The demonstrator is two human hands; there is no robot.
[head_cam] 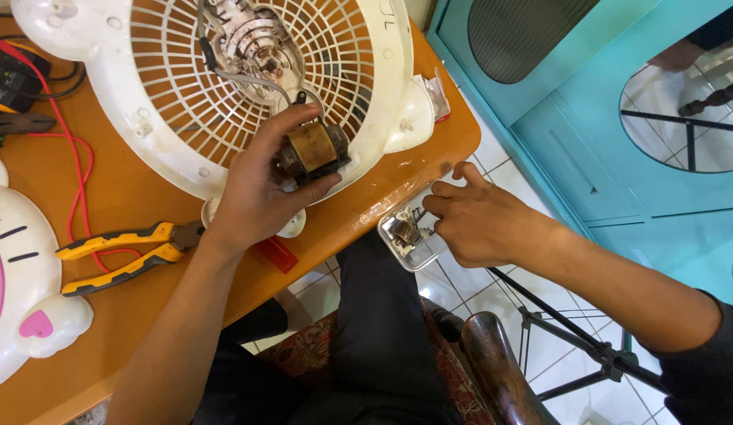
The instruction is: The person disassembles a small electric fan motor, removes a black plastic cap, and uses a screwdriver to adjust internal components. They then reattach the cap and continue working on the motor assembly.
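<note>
My left hand (256, 189) grips a small brown fan motor (311, 149) with a copper-coloured winding, held over the lower rim of a white fan grille housing (170, 102). A grey cable (240, 75) runs from the motor up into the housing's centre. My right hand (477, 220) reaches into a small clear plastic tray (410, 240) of metal parts at the table's edge, its fingertips pinched among them; what they hold cannot be told.
The orange table (107, 212) carries yellow-and-black pliers (122, 256), a red wire (75, 157), a black device (12, 75) at the far left and a white-and-pink fan cover (20, 283). A teal cabinet (618, 134) stands right; a dark chair arm (492, 362) is below.
</note>
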